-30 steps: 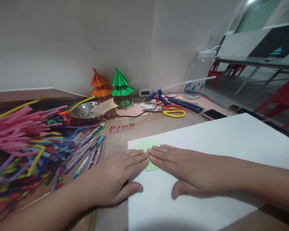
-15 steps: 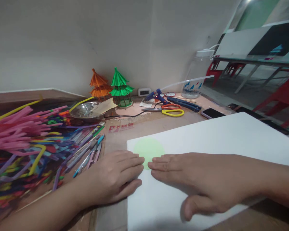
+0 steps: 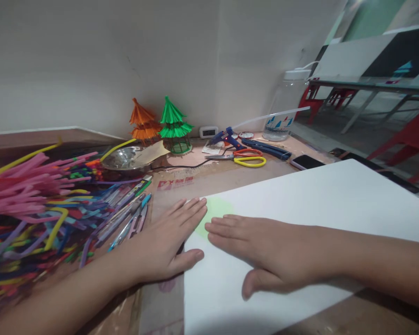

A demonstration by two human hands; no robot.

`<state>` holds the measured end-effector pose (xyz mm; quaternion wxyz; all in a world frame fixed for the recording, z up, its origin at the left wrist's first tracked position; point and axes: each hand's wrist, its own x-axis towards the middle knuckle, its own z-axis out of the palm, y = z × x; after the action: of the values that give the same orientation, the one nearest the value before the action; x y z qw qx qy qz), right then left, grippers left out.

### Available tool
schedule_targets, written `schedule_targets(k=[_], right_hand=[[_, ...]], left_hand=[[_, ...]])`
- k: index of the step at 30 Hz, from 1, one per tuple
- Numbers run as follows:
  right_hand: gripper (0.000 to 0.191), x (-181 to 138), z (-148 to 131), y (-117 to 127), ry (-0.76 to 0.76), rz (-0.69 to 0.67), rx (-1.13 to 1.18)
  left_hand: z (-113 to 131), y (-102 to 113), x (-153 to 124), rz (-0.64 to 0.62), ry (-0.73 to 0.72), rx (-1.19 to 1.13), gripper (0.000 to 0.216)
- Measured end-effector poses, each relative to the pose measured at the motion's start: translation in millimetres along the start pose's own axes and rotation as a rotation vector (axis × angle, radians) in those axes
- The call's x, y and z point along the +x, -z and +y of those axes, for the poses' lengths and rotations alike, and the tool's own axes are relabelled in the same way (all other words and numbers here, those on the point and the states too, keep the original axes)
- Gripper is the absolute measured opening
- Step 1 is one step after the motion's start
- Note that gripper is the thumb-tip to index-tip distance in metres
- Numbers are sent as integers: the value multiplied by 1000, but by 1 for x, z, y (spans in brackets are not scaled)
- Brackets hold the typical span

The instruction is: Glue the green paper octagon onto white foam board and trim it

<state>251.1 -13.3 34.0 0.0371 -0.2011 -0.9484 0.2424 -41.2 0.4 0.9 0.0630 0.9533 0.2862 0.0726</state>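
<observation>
A pale green paper circle (image 3: 219, 209) lies on the left corner of a large white sheet (image 3: 300, 200). My left hand (image 3: 176, 239) rests flat over the circle's left side, fingers stretched out and thumb apart. From the right, my right hand (image 3: 261, 251) lies flat with its fingertips on the circle's lower part and its palm over the white sheet. Neither hand grips anything. Fingers hide part of the circle's left and lower edges.
Bundles of pipe cleaners (image 3: 24, 195) and several pens (image 3: 129, 223) lie at left. Behind are a metal bowl (image 3: 122, 159), an orange model tree (image 3: 143, 121), a green model tree (image 3: 175, 125), a glue gun (image 3: 227, 138), scissors (image 3: 239, 157), pliers (image 3: 265, 148), a phone (image 3: 306, 162) and a bottle (image 3: 282, 109).
My left hand has slid up and forward, its fingers now over the circle's left side. My right hand has shifted slightly left and up. The circle stays in place.
</observation>
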Motion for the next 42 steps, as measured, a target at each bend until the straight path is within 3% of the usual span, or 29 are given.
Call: schedule_targets(k=[10, 13, 16, 18, 20, 25, 27, 28, 31, 32, 34, 37, 42], right_hand=[[75, 0, -12, 7, 109, 11, 100], [59, -1, -11, 7, 109, 44, 219], [34, -1, -5, 5, -30, 217, 450], [33, 2, 0, 4, -176, 419, 529], [34, 6, 5, 4, -306, 535, 531], [34, 13, 10, 4, -404, 526, 466], [34, 13, 9, 4, -390, 514, 479], [34, 13, 9, 4, -387, 509, 494], [36, 13, 10, 5, -394, 498, 491], [36, 13, 11, 5, -406, 498, 475], [36, 14, 14, 6, -434, 509, 448], [34, 14, 17, 6, -457, 533, 445], [30, 11, 16, 7, -425, 536, 482]], left_hand=[[-1, 1, 1, 23, -23, 50, 85], [2, 6, 3, 6, -23, 45, 79], [7, 12, 6, -31, -51, 9, 65], [11, 15, 7, -59, -71, -20, 61], [16, 17, 7, -70, -80, -36, 59], [29, 31, 10, -31, -83, -37, 41], [27, 47, 10, -49, 14, 7, 30], [23, 56, 9, -60, 128, 53, 31], [5, 81, 0, -153, 696, 285, 37], [-3, 85, -4, -224, 788, 311, 38], [-15, 88, -12, -317, 797, 280, 38], [-25, 79, -20, -260, 717, 258, 32], [-26, 69, -19, -220, 694, 211, 45]])
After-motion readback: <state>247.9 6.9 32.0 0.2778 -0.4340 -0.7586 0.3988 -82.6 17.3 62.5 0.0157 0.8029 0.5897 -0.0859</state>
